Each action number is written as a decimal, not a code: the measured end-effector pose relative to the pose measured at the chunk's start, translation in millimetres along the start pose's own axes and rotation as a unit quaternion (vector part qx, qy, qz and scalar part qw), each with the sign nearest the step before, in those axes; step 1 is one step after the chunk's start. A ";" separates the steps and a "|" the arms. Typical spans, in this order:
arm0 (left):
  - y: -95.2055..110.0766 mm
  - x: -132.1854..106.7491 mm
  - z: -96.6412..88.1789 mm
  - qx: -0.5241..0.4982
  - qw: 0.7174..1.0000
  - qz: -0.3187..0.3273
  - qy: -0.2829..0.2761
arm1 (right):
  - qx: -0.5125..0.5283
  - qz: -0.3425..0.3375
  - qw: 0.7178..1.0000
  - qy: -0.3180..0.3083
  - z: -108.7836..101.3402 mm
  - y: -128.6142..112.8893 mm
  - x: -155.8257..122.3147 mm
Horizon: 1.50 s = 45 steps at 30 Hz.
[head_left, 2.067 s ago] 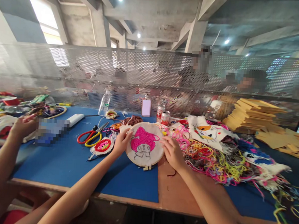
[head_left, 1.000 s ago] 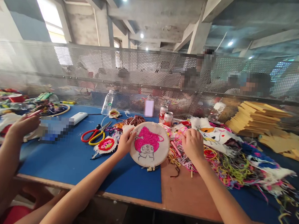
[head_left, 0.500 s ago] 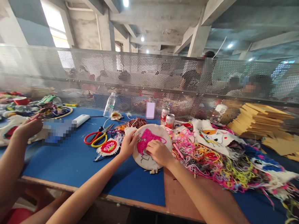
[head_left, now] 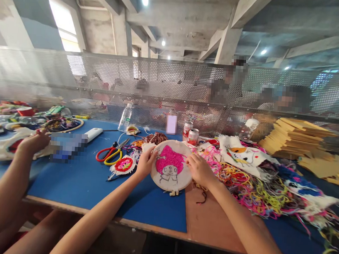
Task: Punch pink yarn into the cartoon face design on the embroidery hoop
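My left hand [head_left: 146, 161] grips the left edge of a round embroidery hoop [head_left: 171, 191], its thumb on the front. The hoop is tilted up towards me over the blue table mat. White cloth [head_left: 185, 176] is stretched in it, with a bright pink stitched hood [head_left: 169, 155] around a drawn cartoon face [head_left: 170, 170]. At the hoop's right edge my right hand [head_left: 200, 168] has its fingers pinched together. A thin pink yarn [head_left: 186, 161] runs from the stitching to these fingers; any needle is too small to make out.
Red-and-yellow-handled scissors [head_left: 109, 156] and a round stitched patch [head_left: 123, 164] lie left of the hoop. A tangled yarn heap [head_left: 252, 191] spreads to the right. Cans [head_left: 193, 136] and a bottle [head_left: 125, 117] stand behind. A co-worker's hand [head_left: 36, 143] holds cloth at far left.
My right hand has moved from the middle of the stitching out to the hoop's right edge, uncovering the drawn face. The pink loop seen earlier is drawn out. My left hand keeps its grip.
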<state>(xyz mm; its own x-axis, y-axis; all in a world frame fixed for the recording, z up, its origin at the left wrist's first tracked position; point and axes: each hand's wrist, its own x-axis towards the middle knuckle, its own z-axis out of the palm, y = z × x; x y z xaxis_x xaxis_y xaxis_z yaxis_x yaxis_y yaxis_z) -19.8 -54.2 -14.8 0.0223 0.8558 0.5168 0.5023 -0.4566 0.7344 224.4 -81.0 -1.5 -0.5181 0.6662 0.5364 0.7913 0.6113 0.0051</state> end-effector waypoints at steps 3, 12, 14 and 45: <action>-1.0 0.8 0.0 0.004 1.000 0.003 -0.002 | -0.091 0.094 0.991 -0.015 -8.2 30.8 -10.7; -1.9 0.8 0.0 0.016 1.000 -0.004 -0.003 | -0.215 0.292 0.932 -0.017 -21.4 94.8 -36.8; -1.0 0.9 -0.2 0.016 1.000 -0.004 -0.006 | -0.210 0.286 0.935 0.003 -20.1 90.2 -34.1; 5.6 -1.4 -1.7 0.007 1.000 0.003 0.007 | 0.012 0.049 0.995 0.082 37.8 -48.5 18.4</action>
<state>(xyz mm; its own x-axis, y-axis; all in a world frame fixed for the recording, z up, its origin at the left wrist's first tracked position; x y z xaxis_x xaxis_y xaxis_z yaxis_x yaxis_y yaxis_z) -18.5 -58.4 -10.7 0.0123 0.8496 0.5273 0.5151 -0.4573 0.7249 164.2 -82.3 -23.8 -0.3780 0.6456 0.6635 0.8260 0.5589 -0.0732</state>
